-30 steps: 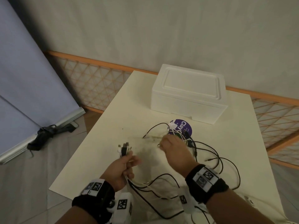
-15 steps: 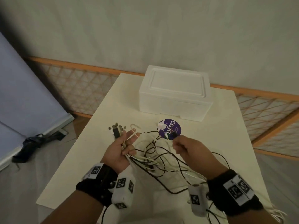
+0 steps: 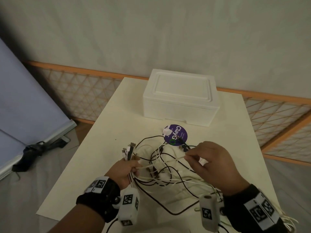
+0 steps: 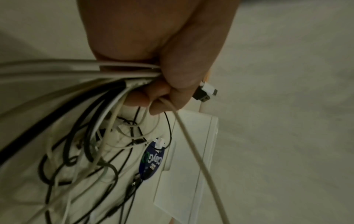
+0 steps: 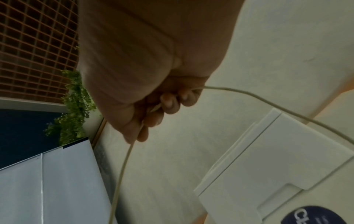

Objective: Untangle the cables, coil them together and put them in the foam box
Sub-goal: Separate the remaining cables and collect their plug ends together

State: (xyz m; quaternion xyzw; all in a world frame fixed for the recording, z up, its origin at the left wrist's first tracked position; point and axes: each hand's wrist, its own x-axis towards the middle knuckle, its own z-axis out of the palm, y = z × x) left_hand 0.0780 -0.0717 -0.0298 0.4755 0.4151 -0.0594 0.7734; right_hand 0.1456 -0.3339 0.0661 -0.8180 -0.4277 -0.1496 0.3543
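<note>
A tangle of black and white cables [image 3: 161, 167] lies on the cream table [image 3: 104, 148] between my hands. My left hand [image 3: 129, 167] grips a bundle of cable ends, with plugs [image 3: 128, 151] sticking up above the fist; the left wrist view shows the bundle [image 4: 122, 72] in the curled fingers and a plug [image 4: 205, 92] beyond them. My right hand [image 3: 202, 157] pinches one white cable [image 3: 176, 159], which the right wrist view shows running through the fingers [image 5: 172, 103]. The white foam box [image 3: 180, 98] stands shut at the table's far side.
A round purple sticker [image 3: 176, 135] lies on the table in front of the box, with cable ends on it. An orange lattice railing [image 3: 84, 91] runs behind the table. A grey panel [image 3: 25, 106] and a black object [image 3: 35, 150] are on the floor to the left.
My left hand rose with the plug bundle. My right hand drew back from the sticker to the right and now pinches a single white cable, stretched between both hands.
</note>
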